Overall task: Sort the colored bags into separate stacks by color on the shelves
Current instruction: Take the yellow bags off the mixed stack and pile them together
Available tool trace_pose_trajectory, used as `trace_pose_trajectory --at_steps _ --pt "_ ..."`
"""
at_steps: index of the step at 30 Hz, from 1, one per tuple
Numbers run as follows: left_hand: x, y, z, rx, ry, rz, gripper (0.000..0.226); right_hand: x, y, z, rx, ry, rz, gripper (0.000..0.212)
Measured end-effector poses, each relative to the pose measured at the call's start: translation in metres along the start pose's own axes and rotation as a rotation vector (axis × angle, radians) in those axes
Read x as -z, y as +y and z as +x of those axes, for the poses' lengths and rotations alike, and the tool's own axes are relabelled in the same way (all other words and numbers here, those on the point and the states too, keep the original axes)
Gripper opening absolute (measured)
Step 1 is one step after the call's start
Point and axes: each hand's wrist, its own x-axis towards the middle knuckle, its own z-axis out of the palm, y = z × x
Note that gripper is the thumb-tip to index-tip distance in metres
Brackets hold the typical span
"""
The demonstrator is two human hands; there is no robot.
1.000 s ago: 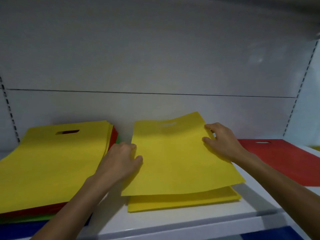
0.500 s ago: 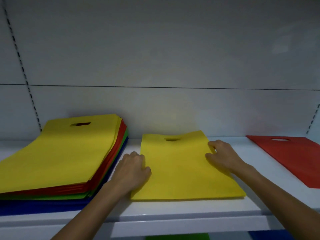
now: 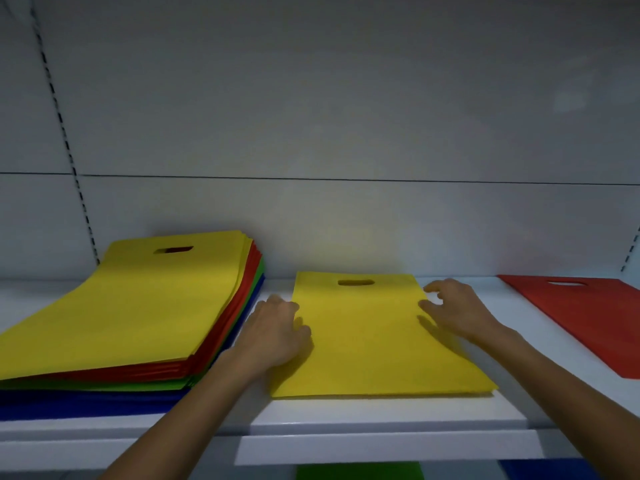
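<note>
Head view: sorting looks early. Yellow stack lies flat mid-frame on white shelf; red bag alone at right; mixed pile at left, yellow over red, green, blue, unsorted. Bags thin, matte, rectangular, slot-handled. Left hand on stack's left edge, fingers bent, grip unclear; right hand loose-fingered at right edge.

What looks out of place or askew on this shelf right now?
The left stack is mixed: yellow over red, green and blue, with its right edges fanned out unevenly. The middle yellow stack lies flat and square between the left hand and right hand. The red bag lies flat, partly out of frame.
</note>
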Motion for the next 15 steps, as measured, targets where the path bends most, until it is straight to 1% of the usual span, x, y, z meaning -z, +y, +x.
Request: trace_pose_trajectory --at_steps 3,4,7,10,15 --pt "0.022 0.001 0.006 -0.086 0.087 -0.049 0.06 0.013 -0.025 0.003 0.093 0.111 0.002 0.037" --pt "0.031 0.001 0.005 -0.099 0.114 -0.053 0.059 0.016 -0.036 0.004 0.124 0.136 0.006 0.037" --pt "0.057 -0.01 0.004 -0.099 0.176 -0.061 0.035 0.019 -0.071 0.006 0.191 0.181 0.04 0.038" --pt "0.078 -0.046 0.003 -0.057 0.218 -0.053 0.042 0.013 -0.111 0.01 0.23 0.184 0.08 0.038" --pt "0.107 -0.128 -0.014 0.051 0.201 -0.041 0.044 -0.016 -0.179 0.017 0.245 0.147 0.122 0.038"
